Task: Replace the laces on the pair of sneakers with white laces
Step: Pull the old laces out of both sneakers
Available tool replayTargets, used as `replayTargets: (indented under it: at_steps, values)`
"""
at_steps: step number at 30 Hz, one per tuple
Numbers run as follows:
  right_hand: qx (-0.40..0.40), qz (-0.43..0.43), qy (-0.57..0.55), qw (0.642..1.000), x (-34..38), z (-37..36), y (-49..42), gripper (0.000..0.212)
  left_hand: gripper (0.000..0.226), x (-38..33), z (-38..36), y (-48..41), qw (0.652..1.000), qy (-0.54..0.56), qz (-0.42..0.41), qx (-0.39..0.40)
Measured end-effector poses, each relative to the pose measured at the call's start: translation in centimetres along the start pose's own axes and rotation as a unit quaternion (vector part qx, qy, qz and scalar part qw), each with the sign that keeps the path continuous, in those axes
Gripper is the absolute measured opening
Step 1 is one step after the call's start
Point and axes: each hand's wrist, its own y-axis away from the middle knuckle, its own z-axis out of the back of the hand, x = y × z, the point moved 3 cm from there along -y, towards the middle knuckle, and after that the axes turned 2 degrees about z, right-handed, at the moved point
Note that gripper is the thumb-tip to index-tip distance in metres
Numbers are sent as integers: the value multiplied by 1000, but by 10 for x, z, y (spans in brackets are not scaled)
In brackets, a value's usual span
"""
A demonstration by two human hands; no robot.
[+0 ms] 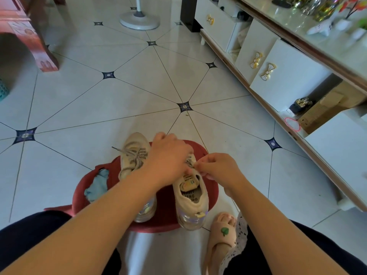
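Observation:
Two beige sneakers stand on a low red stool (212, 190), toes pointing away from me. The left sneaker (135, 153) still carries a grey lace (134, 155), one end trailing to its left. Over the front of the right sneaker (190, 197) lies my left hand (168, 158), hiding most of the lacing. My right hand (215, 166) pinches the grey lace (190, 163) of that shoe between thumb and fingers beside the tongue. No white laces are in view.
A light blue cloth (97, 186) lies on the stool's left side. My foot in a pink slipper (222, 233) rests on the tiled floor at the right. A white cabinet (288, 76) runs along the right. A fan base (140, 20) and red wooden furniture (29, 32) stand farther off.

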Motion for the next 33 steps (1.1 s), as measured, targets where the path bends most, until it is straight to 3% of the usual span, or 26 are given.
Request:
replayTargets:
  at_steps: [3, 6, 13, 15, 17, 19, 22, 26, 30, 33]
  values:
    - [-1, -1, 6, 1000, -1, -1, 2, 11, 12, -11, -9, -3, 998, -49, -31, -20]
    - [9, -6, 1, 1000, -1, 1, 2, 10, 14, -3, -4, -3, 999, -25, -11, -33]
    - [5, -12, 4, 1000, -4, 5, -2, 6, 9, 68, 44, 21, 979, 65, 150, -119]
    - [0, -4, 16, 1000, -4, 3, -2, 7, 15, 67, 42, 20, 988, 18, 137, -64]
    - [-3, -5, 17, 1000, -3, 3, -3, 7, 44, 46, 29, 12, 996, -20, 82, 23]
    - [0, -6, 13, 1000, -2, 2, -3, 7, 56, 17, 14, 4, 999, -30, 11, 31]
    - [-7, 2, 33, 999, 0, 1, -1, 6, 25, -13, -3, -5, 996, -63, -62, -26]
    - [-14, 3, 50, 999, 1, 3, -1, 9, 2, -14, -15, -8, 996, -53, -63, -24]
    - [1, -1, 41, 999, 2, 1, 0, 9, 19, -4, -5, -2, 997, -46, -37, -39]
    - [-29, 4, 66, 997, 1, 7, -2, 11, 17, 23, 18, 3, 997, -33, 32, -66]
